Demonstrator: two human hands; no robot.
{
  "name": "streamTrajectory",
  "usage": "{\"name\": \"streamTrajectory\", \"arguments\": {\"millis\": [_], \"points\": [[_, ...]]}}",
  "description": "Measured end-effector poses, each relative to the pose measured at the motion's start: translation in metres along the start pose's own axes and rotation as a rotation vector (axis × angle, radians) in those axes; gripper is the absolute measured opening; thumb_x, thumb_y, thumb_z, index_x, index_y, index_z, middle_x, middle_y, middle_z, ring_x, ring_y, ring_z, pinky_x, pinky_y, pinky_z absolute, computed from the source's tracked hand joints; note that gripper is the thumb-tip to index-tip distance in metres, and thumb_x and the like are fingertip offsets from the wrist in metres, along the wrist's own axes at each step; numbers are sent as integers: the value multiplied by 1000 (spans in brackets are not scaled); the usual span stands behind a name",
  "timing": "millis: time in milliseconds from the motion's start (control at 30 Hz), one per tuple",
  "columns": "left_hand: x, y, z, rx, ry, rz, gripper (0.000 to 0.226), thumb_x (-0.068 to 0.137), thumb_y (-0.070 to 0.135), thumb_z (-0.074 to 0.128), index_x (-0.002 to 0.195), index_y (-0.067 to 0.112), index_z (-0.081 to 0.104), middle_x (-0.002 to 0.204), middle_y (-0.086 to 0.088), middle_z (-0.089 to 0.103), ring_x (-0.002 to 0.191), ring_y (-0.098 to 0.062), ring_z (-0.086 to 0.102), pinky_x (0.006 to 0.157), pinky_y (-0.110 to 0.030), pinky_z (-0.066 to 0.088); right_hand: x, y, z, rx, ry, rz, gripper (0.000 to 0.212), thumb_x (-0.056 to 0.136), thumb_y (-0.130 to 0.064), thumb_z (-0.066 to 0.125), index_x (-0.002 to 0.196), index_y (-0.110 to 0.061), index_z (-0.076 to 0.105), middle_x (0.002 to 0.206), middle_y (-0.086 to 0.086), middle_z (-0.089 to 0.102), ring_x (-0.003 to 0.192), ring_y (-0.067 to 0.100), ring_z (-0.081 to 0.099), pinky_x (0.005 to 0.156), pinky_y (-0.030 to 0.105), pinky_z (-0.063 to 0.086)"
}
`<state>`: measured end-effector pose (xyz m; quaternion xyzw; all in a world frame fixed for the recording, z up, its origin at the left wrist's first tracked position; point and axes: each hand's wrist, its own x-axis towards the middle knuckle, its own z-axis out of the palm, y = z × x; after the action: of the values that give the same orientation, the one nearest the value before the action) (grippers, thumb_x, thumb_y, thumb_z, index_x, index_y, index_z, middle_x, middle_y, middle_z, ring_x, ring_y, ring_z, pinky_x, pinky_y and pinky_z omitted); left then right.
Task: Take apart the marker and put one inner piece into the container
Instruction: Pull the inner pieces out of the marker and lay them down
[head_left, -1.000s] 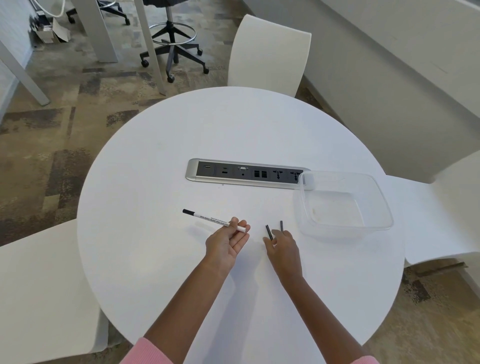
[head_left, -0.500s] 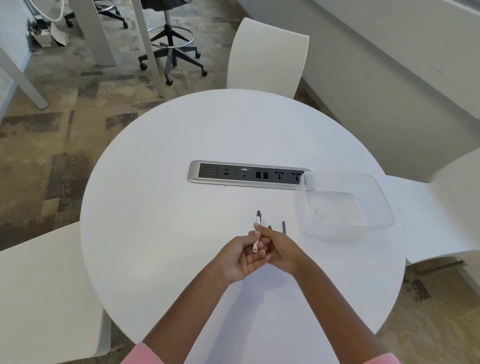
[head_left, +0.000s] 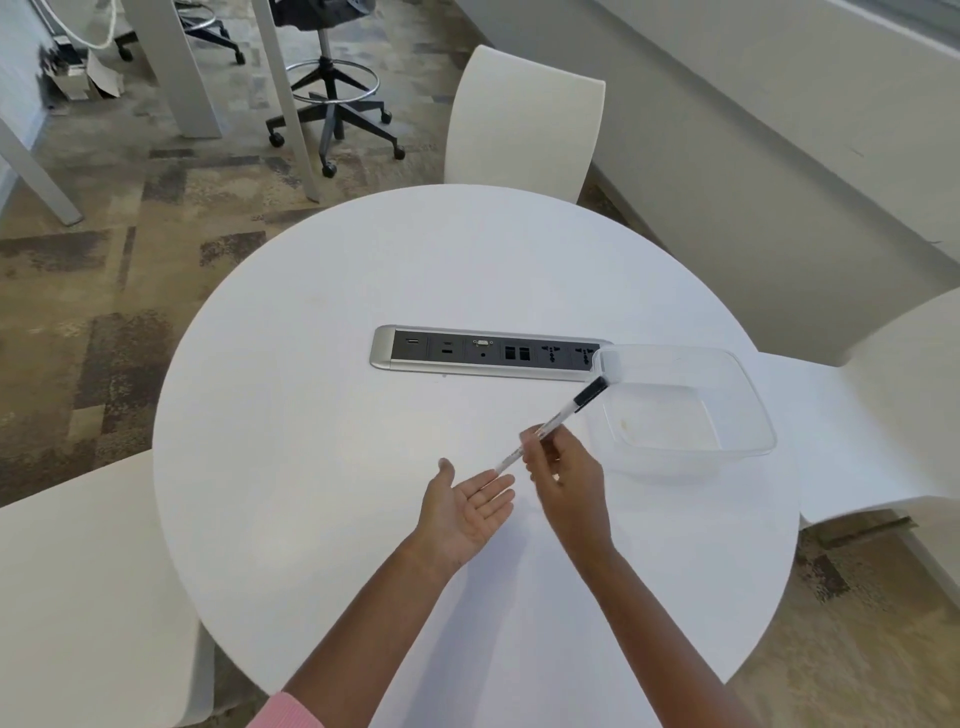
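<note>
My right hand (head_left: 563, 475) pinches the middle of a white marker barrel (head_left: 558, 418) with a black tip. The barrel is tilted, and its black end points up and right at the near left corner of the clear plastic container (head_left: 748, 395). My left hand (head_left: 467, 506) lies palm up and open just below the barrel's lower white end and holds nothing. The container looks empty. The two short dark pieces seen earlier on the table are hidden behind my right hand.
A silver power and socket strip (head_left: 483, 353) is set into the round white table (head_left: 322, 415), left of the container. White chairs stand at the far side (head_left: 524, 119), right (head_left: 893, 395) and near left (head_left: 88, 587).
The marker passed from my left hand to my right hand. My right hand swung it so the black end points at the container. My left hand let go and opened palm up.
</note>
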<state>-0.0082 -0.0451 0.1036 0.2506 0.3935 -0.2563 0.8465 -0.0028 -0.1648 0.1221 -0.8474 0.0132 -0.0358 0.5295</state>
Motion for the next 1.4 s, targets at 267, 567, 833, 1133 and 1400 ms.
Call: {"name": "streamTrajectory", "arguments": {"millis": [267,567,833,1133,1400], "points": [[-4,6,8,-4,-15,22,71,98,49,19,136,-9,38,141,-24,43,132,-35,40,111,-40,30,-13,1,3,-155,-10,-189,17,89,-23,50,89,-10,59,79,-8,59,69,4,54,63,10,44],[1,1,5,37,5,18,70,99,47,19,132,-10,42,138,-25,46,131,-35,42,110,-39,32,-11,8,-1,-163,-41,-135,12,91,-18,51,91,-10,60,77,-8,61,72,11,60,65,14,47],[17,-2,-7,244,46,160,58,100,41,24,122,-4,53,110,-15,58,115,-28,51,102,-35,38,-8,25,2,-135,-118,92,10,91,-20,51,87,-16,60,78,-8,60,69,4,59,62,13,47],[48,-15,-62,1790,415,952,46,98,26,31,140,9,41,151,-10,33,140,-26,31,112,-39,29,-3,44,-4,-206,-26,109,12,90,-15,51,98,-10,59,91,0,61,75,11,59,65,11,44],[73,-11,-85,2101,452,953,61,97,48,4,134,10,36,137,-14,52,140,-20,6,115,-38,-6,-6,46,11,-276,-48,-40,13,91,-13,51,98,-5,58,98,5,64,82,15,61,77,32,51]]}}
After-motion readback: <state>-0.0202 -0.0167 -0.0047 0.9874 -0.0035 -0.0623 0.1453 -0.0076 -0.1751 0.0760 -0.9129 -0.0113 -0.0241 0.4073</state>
